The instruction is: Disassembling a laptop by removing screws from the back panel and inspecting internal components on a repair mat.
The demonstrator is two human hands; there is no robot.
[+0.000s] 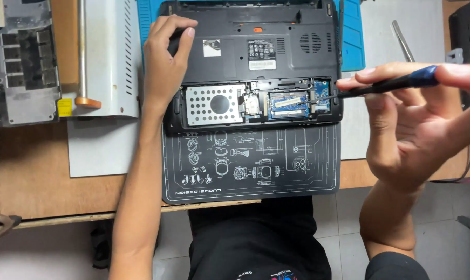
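A black laptop (255,31) lies bottom-up on a dark work mat (250,166), its access bay uncovered. In the bay I see a perforated silver drive caddy (214,105) and a blue memory board (289,105). My left hand (165,57) rests on the laptop's left side, fingers curled over its edge. My right hand (416,119) pinches a black-and-blue screwdriver (396,83) between thumb and fingers. Its tip reaches into the bay's right end, beside a small blue card (322,98).
A grey metal chassis (24,62) and a white vented housing (107,52) lie at the left. A blue mat (351,36) lies under the laptop's far end, metal tweezers (402,41) to its right. The wooden table's front edge (63,215) runs along the bottom.
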